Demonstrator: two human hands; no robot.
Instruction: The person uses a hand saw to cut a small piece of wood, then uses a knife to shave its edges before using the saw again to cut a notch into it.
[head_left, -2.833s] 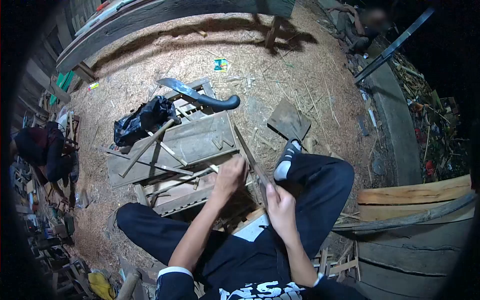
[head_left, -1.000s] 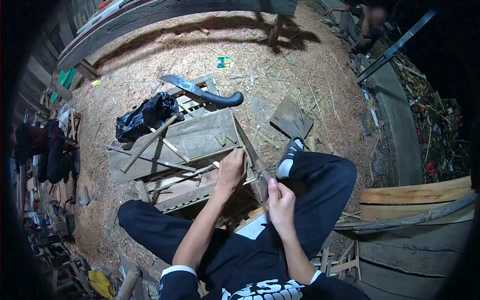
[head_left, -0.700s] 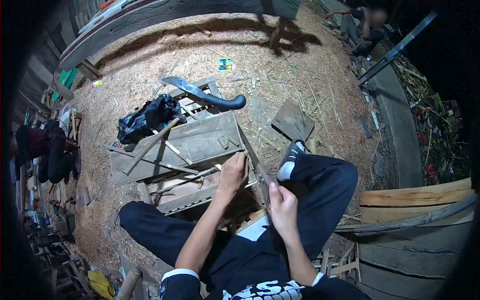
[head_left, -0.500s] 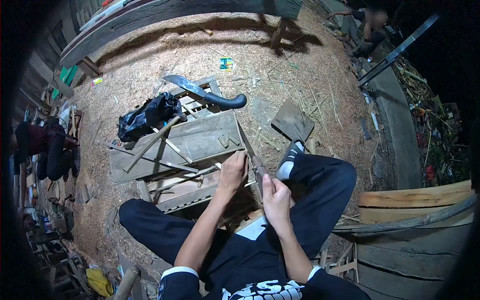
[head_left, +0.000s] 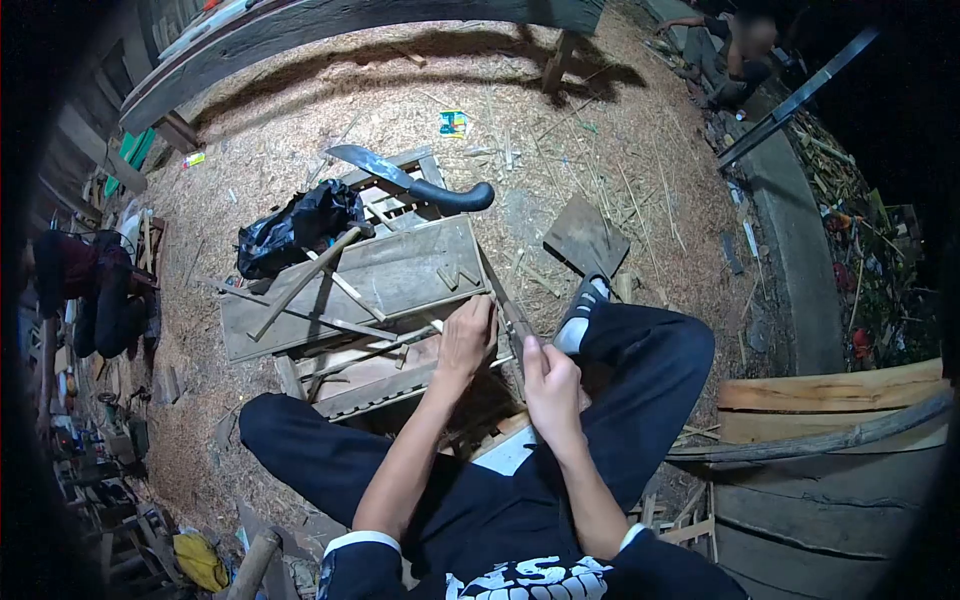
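Between the two bent knees: the left hand (head_left: 467,338) and the right hand (head_left: 553,388) are near each other, but they do not touch.
Left fingers: folded together like a fist, beside the near right corner of a wooden board (head_left: 405,272); if they pinch something, I cannot tell.
Right fingers: closed around the lower end of a long narrow tool (head_left: 512,312), with the thumb laid along its top.
Long narrow tool: dark and slanted, it goes from the right hand away and leftward, past the left hand, along the end of the board; its exact kind I cannot tell.
Wooden board: it bears a long stick (head_left: 300,287) and short wood pieces (head_left: 458,276).
Beyond the board: a knife (head_left: 396,177) with curved black handle, and a black plastic bag (head_left: 300,230) at its left.
Floor: covered with pale shavings (head_left: 300,130); a square wood piece (head_left: 588,236) lies near the right foot (head_left: 578,322).
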